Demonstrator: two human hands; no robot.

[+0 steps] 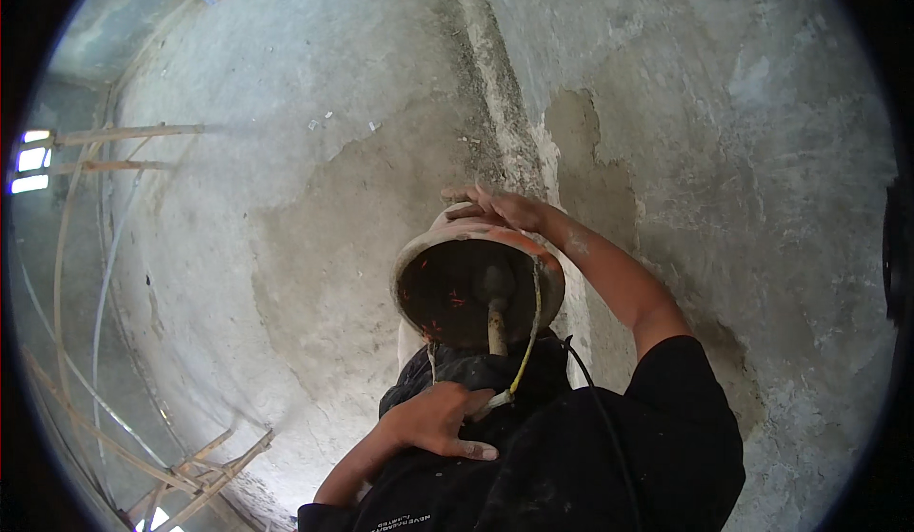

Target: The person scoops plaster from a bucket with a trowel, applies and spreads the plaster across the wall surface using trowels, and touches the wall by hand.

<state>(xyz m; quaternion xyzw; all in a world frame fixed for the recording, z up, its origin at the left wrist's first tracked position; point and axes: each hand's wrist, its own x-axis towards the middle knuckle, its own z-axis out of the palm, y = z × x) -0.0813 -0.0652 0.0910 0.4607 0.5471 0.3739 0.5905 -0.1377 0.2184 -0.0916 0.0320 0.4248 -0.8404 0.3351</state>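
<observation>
A mortar-smeared bucket (545, 252) is tilted so that its dark mouth faces me. My left hand (440, 420) is closed around the pale tubular grip (494, 403) on its thin handle, close to my black shirt. On the bucket's far side, my right hand (503, 210) presses its outer wall just behind the rim, fingers reaching across it. A tool with a wooden stick handle (496, 330) leans inside; its rounded, grey-coated head (494, 284) is hard to make out. Orange marks show on the dark inner surface.
Concrete surfaces surround me, with a darker damp patch (324, 237) at left and a rough seam (495, 84) ahead. Wooden poles (124, 134) stand at far left, and a wooden frame (205, 475) is at lower left. A black cord (602, 408) hangs over my shirt.
</observation>
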